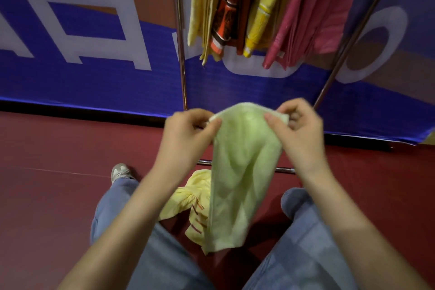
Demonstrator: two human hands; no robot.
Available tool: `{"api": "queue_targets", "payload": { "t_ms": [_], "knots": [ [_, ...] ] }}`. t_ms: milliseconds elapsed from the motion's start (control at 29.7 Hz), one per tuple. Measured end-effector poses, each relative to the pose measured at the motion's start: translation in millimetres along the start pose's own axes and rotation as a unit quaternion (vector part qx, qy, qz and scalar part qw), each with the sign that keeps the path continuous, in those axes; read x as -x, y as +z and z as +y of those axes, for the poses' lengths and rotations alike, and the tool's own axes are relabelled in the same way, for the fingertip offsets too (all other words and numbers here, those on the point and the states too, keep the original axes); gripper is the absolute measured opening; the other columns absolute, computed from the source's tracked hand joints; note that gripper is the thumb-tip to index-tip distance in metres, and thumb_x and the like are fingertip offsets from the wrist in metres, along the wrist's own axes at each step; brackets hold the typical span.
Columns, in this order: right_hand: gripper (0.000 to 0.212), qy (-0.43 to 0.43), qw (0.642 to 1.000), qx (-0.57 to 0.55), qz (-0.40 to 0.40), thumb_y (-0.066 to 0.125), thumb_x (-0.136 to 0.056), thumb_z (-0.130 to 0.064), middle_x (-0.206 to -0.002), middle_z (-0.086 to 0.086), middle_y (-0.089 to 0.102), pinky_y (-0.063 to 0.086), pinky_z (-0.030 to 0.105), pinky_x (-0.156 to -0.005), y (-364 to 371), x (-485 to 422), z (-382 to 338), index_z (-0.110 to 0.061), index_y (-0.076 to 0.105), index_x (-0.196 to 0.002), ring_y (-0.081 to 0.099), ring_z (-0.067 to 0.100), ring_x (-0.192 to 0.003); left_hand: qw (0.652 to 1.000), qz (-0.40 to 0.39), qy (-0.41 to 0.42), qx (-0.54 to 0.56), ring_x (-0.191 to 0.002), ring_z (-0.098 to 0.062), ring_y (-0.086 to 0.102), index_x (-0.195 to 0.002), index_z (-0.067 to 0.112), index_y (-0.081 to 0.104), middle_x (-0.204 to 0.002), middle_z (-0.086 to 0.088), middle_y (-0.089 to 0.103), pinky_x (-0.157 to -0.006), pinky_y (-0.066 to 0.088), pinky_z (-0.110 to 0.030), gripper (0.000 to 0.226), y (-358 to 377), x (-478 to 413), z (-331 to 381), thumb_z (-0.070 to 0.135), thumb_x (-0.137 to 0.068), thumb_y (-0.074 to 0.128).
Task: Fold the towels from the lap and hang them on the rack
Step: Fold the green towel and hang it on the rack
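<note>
A light green towel (240, 172) hangs in front of me, held up by its top edge. My left hand (188, 132) pinches the top left corner and my right hand (299, 129) pinches the top right corner. The towel droops down to my lap between my knees. A crumpled yellow towel with red stripes (188, 202) lies on my lap behind the green one, partly hidden by it. The metal rack (180, 30) stands ahead, with several towels hung on it: pale yellow (200, 2), orange-brown (226, 12), bright yellow (263, 12) and pink (306, 12).
A blue, white and brown banner (94, 42) runs along behind the rack. The floor (47, 160) is dark red. My legs in blue jeans (313, 242) fill the lower part of the view, with a sneaker (120, 172) on the left. The rack's base bar (286, 169) lies on the floor.
</note>
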State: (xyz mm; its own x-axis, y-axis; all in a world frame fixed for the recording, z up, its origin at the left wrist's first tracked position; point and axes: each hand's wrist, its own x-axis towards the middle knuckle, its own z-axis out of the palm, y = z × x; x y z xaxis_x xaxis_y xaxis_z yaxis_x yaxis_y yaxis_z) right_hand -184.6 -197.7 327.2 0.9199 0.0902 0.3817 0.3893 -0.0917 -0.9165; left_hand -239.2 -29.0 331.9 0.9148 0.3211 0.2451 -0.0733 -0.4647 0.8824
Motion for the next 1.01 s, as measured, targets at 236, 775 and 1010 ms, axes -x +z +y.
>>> {"api": "queue_targets", "payload": {
  "t_ms": [236, 775, 1010],
  "knots": [
    [0.027, 0.119, 0.981, -0.091, -0.123, 0.062, -0.076, 0.007, -0.076, 0.000, 0.056, 0.047, 0.011, -0.061, 24, 35, 22, -0.019, 0.054, -0.078, 0.056, 0.000, -0.062, 0.995, -0.045, -0.042, 0.085, -0.055, 0.009, 0.057, -0.072, 0.028, 0.068, -0.054, 0.019, 0.065, -0.055, 0.043, -0.008, 0.019, 27, 20, -16, 0.013, -0.082, 0.061],
    [0.064, 0.146, 0.974, -0.076, -0.159, 0.065, -0.075, 0.005, -0.085, -0.001, 0.058, 0.049, 0.014, -0.070, 7, 51, 48, -0.036, 0.038, -0.116, 0.059, 0.001, -0.072, 0.991, -0.102, -0.057, 0.070, -0.079, -0.012, 0.063, -0.083, 0.034, 0.062, -0.084, -0.003, 0.072, -0.074, 0.051, -0.026, 0.013, 19, 38, -34, 0.021, -0.084, 0.061],
    [0.030, 0.138, 0.967, -0.027, -0.214, 0.059, -0.079, 0.005, -0.074, -0.016, 0.070, 0.046, 0.007, -0.069, -4, 38, 49, -0.023, 0.065, -0.081, 0.060, -0.009, -0.074, 0.980, -0.178, -0.019, 0.091, -0.080, -0.005, 0.064, -0.087, 0.026, 0.063, -0.085, 0.009, 0.069, -0.074, 0.050, -0.020, 0.017, 6, 39, -28, 0.036, -0.078, 0.052]
  ]
}}
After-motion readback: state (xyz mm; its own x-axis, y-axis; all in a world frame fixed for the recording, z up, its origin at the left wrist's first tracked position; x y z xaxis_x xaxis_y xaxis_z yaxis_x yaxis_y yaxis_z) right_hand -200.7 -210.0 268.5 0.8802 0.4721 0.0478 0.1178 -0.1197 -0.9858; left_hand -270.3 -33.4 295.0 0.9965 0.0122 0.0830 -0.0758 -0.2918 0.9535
